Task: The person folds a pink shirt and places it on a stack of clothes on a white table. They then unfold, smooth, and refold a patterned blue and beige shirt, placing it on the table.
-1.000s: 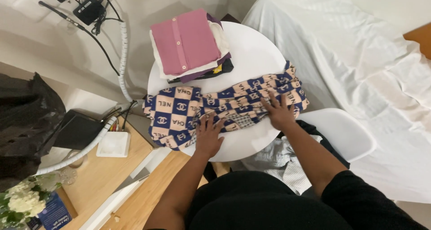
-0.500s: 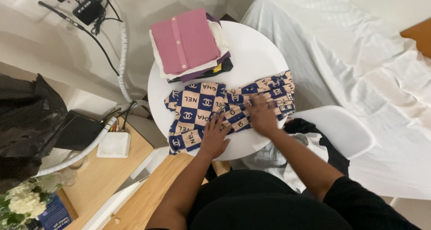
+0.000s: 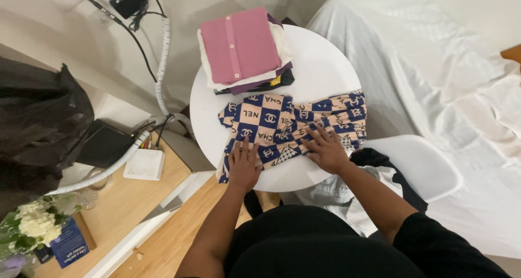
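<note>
Navy-and-beige checked garment (image 3: 293, 123) lies under both flat, wide-open grips: left hand (image 3: 243, 166), right hand (image 3: 324, 149), holding nothing.

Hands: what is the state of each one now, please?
Left hand: open, flat on the checkered garment.
Right hand: open, fingers spread, pressing the same garment.

A stack of folded clothes (image 3: 244, 50) topped in pink, a white chair (image 3: 420, 166), white flowers (image 3: 35, 223)
</note>
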